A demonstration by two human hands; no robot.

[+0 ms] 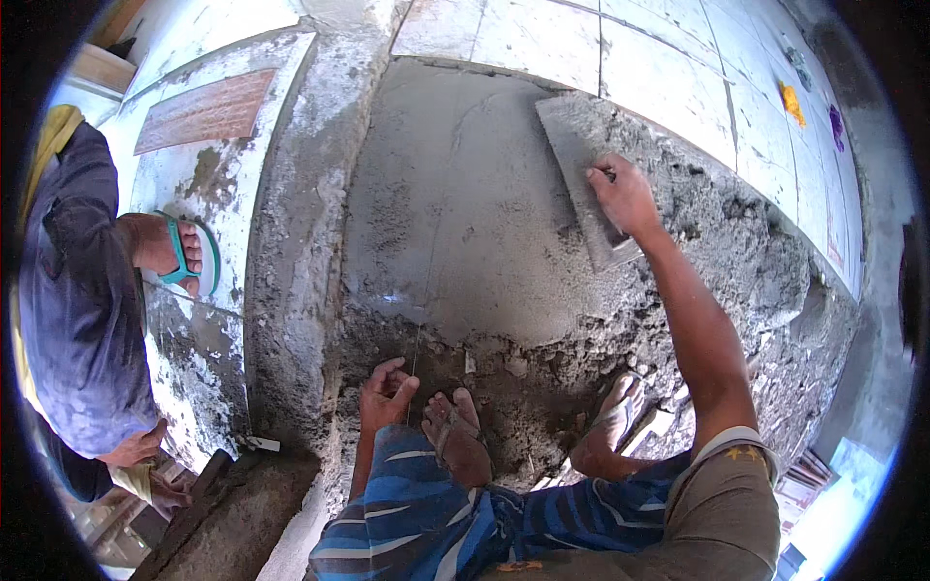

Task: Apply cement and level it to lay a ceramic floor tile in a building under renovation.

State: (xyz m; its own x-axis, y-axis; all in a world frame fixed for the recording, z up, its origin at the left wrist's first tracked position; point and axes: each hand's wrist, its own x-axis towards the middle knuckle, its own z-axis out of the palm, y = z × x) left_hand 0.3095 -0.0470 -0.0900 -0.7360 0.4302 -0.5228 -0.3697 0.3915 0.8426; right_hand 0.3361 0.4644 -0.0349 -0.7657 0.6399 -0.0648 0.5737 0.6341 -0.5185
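My right hand [625, 197] grips a rectangular steel plastering trowel [573, 160]. The blade lies at the right edge of a smoothed patch of wet grey mortar [465, 203], against rougher mix. Beside my left knee, my left hand [385, 395] hangs with loosely bent fingers, thumb and forefinger apart. I see nothing held in it. A thin string [432, 261] runs over the mortar and passes close to that thumb. Below the smooth patch, the coarse mortar [746, 281] lies dark and lumpy around my sandalled feet.
White tiles [668, 68] border the mortar at the far side. A raised concrete strip [305, 194] edges it on the left. Beyond that stands another person [82, 281] in green-strapped sandals [181, 259]. A brown plank-like tile [205, 110] lies on the left floor.
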